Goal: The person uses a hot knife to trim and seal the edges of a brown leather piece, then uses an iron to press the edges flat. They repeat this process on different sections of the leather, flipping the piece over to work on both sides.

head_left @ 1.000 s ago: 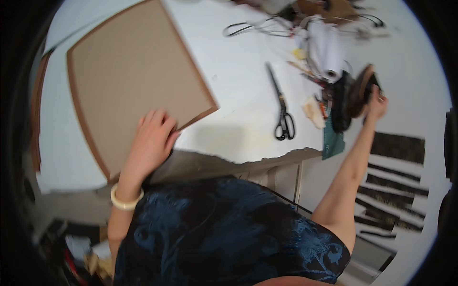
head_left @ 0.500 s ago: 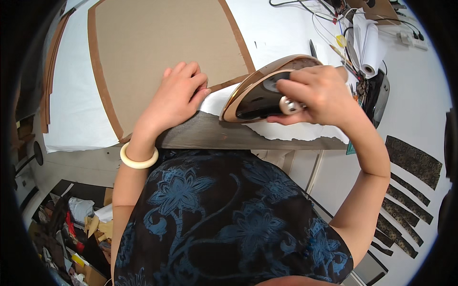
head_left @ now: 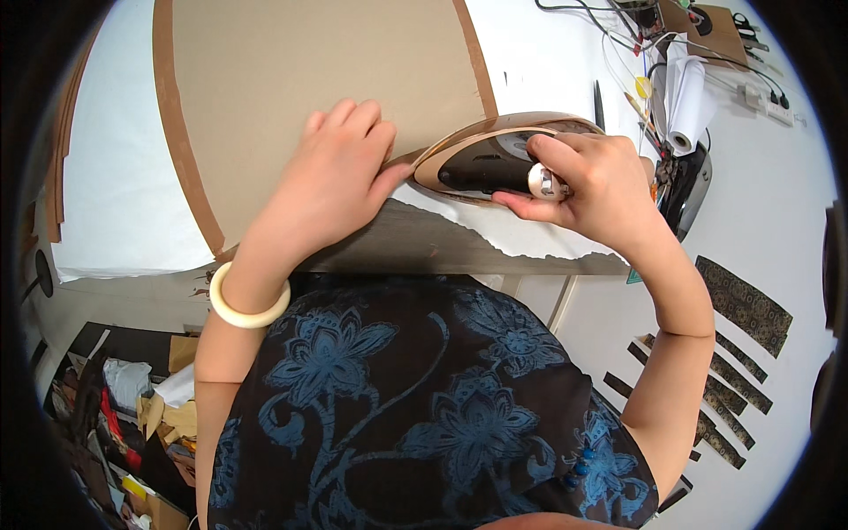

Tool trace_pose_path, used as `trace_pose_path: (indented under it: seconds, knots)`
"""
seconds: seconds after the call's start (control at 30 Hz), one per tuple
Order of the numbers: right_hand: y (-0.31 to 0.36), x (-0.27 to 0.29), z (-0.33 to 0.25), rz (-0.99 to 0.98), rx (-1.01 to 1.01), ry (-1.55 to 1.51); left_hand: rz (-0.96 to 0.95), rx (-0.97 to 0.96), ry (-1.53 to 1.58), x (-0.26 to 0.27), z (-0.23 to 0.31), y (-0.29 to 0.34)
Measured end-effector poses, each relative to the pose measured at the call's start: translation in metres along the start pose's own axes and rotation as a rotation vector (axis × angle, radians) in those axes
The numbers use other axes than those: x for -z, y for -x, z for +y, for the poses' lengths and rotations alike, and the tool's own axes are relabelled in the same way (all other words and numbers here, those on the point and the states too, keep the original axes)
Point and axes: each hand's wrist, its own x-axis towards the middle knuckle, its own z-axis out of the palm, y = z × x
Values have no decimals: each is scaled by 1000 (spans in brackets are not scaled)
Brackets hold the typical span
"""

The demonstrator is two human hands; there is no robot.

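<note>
My right hand (head_left: 601,181) grips the handle of a clothes iron (head_left: 481,175) with a dark glossy top and a copper-coloured rim. The iron lies on the near edge of a beige panel (head_left: 265,62) bordered by brown strips (head_left: 165,71); its tip points left. My left hand (head_left: 327,185) rests on that panel's near edge, fingers bent but apart from the thumb, which reaches almost to the iron's tip. The brown strip under the iron is mostly hidden. A cream bangle (head_left: 250,305) circles my left wrist.
White sheeting (head_left: 548,62) covers the table, its torn edge baring grey wood (head_left: 415,243) at the front. Back right hold a paper roll (head_left: 689,115), cables and tools. Patterned dark strips (head_left: 742,305) lie at the right; a bin of scraps (head_left: 132,397) stands lower left.
The iron has shifted back and its tip has turned more to the left, now lying along the panel's near edge. My left thumb has stretched out away from the bent fingers.
</note>
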Motion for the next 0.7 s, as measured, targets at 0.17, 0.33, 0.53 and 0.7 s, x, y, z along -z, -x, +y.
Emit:
trace_pose_path:
  seconds: [0.17,0.33,0.53,0.7]
  knots:
    - [-1,0,-4,-60,62,22,-28,-19,-13,9,-12,12]
    - [-13,-4,-12,3,56,18,-13,35,3,7,-10,12]
    - [-15,0,-24,-59,38,-3,-78,12,74,27,-17,22]
    - [-26,-1,-38,-86,5,-9,-60,1,76,28,-23,33]
